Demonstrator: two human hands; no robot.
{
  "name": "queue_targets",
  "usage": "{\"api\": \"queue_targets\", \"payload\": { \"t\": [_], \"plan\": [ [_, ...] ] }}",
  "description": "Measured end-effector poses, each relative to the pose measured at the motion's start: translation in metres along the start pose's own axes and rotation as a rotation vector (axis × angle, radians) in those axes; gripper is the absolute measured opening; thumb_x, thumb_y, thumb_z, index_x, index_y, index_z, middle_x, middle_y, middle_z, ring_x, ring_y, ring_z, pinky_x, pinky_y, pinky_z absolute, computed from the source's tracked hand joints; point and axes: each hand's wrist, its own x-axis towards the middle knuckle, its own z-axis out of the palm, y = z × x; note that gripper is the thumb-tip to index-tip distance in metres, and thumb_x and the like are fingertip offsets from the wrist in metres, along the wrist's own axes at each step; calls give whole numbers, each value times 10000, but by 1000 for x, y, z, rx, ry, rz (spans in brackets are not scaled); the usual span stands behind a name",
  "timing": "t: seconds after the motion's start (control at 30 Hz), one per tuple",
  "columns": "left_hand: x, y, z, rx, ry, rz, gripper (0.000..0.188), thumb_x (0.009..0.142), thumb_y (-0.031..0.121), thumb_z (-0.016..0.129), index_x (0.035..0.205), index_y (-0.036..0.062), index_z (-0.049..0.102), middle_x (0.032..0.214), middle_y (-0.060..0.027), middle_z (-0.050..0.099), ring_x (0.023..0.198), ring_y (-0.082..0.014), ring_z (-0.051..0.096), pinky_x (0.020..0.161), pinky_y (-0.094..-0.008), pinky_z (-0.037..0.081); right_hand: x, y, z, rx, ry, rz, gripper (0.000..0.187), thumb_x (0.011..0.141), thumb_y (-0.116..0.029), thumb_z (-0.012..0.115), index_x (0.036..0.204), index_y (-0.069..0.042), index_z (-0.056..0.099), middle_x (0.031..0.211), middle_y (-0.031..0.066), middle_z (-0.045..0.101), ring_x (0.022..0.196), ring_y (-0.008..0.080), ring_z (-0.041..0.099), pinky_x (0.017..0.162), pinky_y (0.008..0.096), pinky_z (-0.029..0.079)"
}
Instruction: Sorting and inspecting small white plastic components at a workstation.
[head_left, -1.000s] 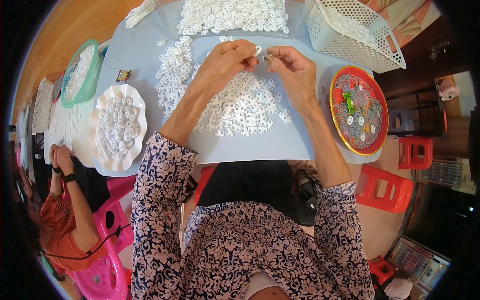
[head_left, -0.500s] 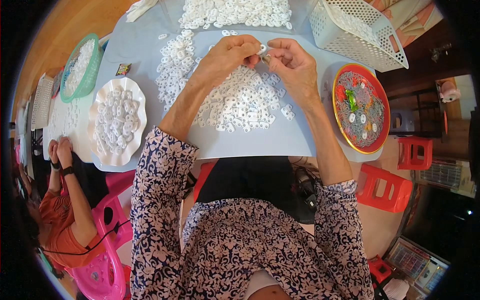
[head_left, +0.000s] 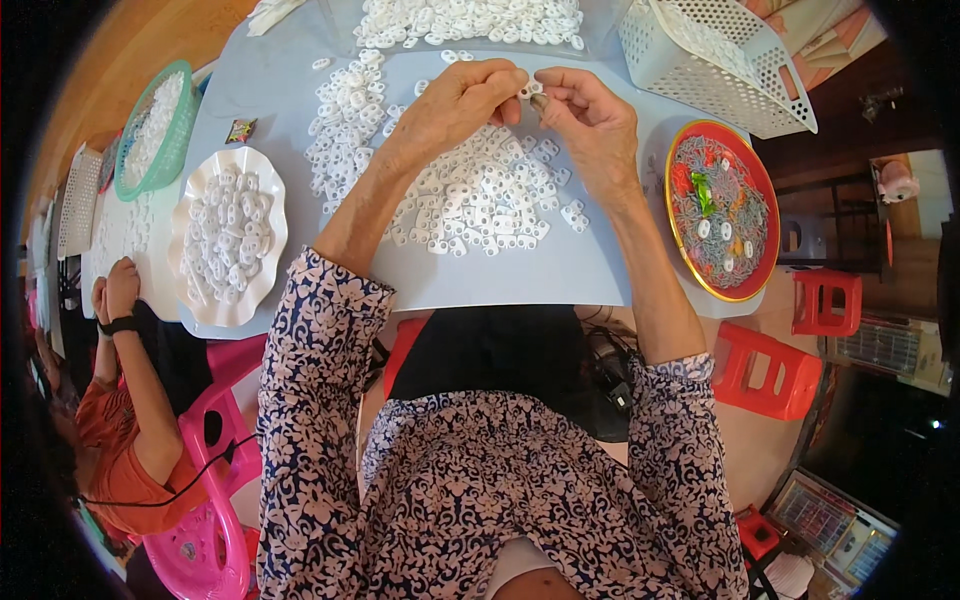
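Note:
Over the far part of the table, my hands meet fingertip to fingertip. My left hand [head_left: 465, 98] is closed, pinching a small white plastic piece [head_left: 530, 89] with holes in it. My right hand [head_left: 597, 122] is curled close against that piece, with a dark greyish spot at its thumb tip; what its fingers hold is too small to make out. Beneath both hands spreads a loose pile of white two-holed plastic pieces [head_left: 480, 205]. A second heap of white oval pieces [head_left: 345, 125] lies left of my left forearm.
At left stands a scalloped white dish [head_left: 180, 235] of white pieces, with a small wrapper [head_left: 241, 131] behind it. A red gold-rimmed tray [head_left: 762, 185] of grey strands sits right, below a perforated basket [head_left: 765, 105]. A co-worker's hands [head_left: 117, 290] are at far left.
My hands stay together with only slight finger movement; the right thumb and index finger have shifted around the white piece. The co-worker's hands have moved up a little. The whole view has shifted slightly.

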Motion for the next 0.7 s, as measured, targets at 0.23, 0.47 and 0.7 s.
{"api": "queue_targets", "payload": {
  "t": [0.23,0.47,0.7],
  "plan": [
    [0,-2,4,85,-32,49,321,928,261,435,742,24,548,606,-8,506,575,-90,451,527,-257,355,1,2,-1,-26,24,-13,266,819,18,597,1086,8,597,827,21,638,688,50,556,603,188,455],
    [0,-5,6,120,35,93,332,939,259,413,721,28,511,583,-7,483,544,-90,420,500,-268,339,0,0,2,-56,12,-35,296,823,14,587,1118,1,555,792,27,637,661,49,548,581,187,444],
    [0,-1,9,153,31,87,314,941,250,412,744,30,517,579,-4,475,542,-88,414,492,-266,336,-1,-1,2,-61,16,-38,292,821,10,587,1112,5,557,785,23,635,638,47,542,574,187,444]
  ]
}}
